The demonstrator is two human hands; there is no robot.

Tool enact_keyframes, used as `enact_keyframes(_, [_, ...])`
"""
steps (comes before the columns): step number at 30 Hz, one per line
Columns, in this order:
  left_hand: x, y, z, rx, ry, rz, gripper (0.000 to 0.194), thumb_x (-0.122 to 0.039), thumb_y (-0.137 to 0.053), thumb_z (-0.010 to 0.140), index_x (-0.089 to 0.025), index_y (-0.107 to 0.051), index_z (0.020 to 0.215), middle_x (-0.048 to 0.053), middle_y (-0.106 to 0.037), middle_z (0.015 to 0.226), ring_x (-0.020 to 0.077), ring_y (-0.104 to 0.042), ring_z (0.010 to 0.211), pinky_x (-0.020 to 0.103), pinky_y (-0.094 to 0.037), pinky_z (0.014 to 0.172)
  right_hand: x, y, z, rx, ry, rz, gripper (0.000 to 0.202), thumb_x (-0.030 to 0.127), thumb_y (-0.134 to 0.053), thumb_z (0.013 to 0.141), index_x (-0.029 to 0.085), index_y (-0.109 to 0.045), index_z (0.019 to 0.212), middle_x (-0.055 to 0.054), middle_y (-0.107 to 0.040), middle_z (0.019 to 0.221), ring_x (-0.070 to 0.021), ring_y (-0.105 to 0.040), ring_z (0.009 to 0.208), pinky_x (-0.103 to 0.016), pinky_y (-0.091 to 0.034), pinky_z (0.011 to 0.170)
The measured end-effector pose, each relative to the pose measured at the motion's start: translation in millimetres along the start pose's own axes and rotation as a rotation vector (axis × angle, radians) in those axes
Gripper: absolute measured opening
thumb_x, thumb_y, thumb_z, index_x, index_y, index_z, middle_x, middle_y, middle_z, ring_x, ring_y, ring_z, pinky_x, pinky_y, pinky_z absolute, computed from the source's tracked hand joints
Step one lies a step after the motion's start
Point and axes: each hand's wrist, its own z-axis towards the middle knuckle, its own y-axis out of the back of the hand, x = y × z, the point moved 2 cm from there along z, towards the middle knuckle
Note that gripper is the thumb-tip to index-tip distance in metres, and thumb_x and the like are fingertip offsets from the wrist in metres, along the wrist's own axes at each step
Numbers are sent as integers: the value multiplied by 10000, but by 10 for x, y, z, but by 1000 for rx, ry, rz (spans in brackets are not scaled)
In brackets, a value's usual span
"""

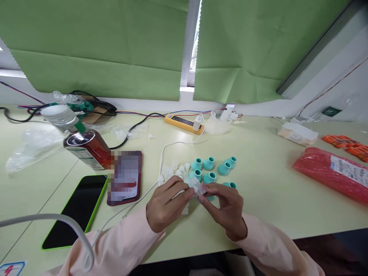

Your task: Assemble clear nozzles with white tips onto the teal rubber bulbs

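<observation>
Between my two hands, just above the table, is a small translucent whitish plastic piece (198,187); its exact kind does not show. My left hand (169,201) grips its left side with fingers closed. On its right side, my right hand (225,205) pinches it between thumb and fingers. Behind the hands stand several turquoise flared cups (208,163) with round open tops, some partly covered by my fingers. A cluster of small white translucent pieces (175,169) lies beyond my left hand, partly hidden by it.
To the left lie a green-edged phone (79,209), a red-cased phone (126,176) and a bottle of reddish liquid (87,147). A white cable (162,153) runs to a yellow power strip (184,123). At right are a red plastic-wrapped package (330,172) and a small box (297,133).
</observation>
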Motion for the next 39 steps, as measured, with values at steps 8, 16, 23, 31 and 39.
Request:
enact_keyframes(8, [24,36,44,168,23,5,128,-32,-516,710,-104,-535,814,59,-551,686,139,-429,685,268,-440,535,-19,-3,28,35,-57,31,333,9,-620,590,217,-564,843,4,-622,686,-111,-587,541,-205,-528,468])
enact_keyframes(16, [66,61,56,337,-28,50,98,-47,-469,746,-88,-535,807,69,-547,720,145,-420,704,262,-436,550,-45,4,28,81,-130,53,254,45,-626,591,197,-556,783,7,-622,623,-114,-585,504,-198,-519,438])
enact_keyframes(23, [44,31,54,421,-70,169,107,-75,-441,766,-79,-545,741,66,-535,682,155,-416,697,272,-435,554,-37,-25,18,90,-118,-21,207,68,-614,595,190,-542,746,24,-601,528,-102,-562,445,-184,-491,411])
enact_keyframes(31, [10,23,92,396,-60,204,142,-85,-415,776,-83,-531,694,65,-523,633,148,-425,659,269,-437,524,-53,-25,17,73,-130,-66,162,81,-606,583,178,-523,683,8,-609,536,-106,-558,422,-194,-481,406])
enact_keyframes(39, [-11,0,98,323,-57,225,109,-55,-436,739,-93,-514,673,55,-520,593,140,-428,627,255,-429,498,-18,-45,29,74,-106,-88,167,112,-595,586,184,-522,717,28,-586,493,-106,-550,397,-191,-467,382])
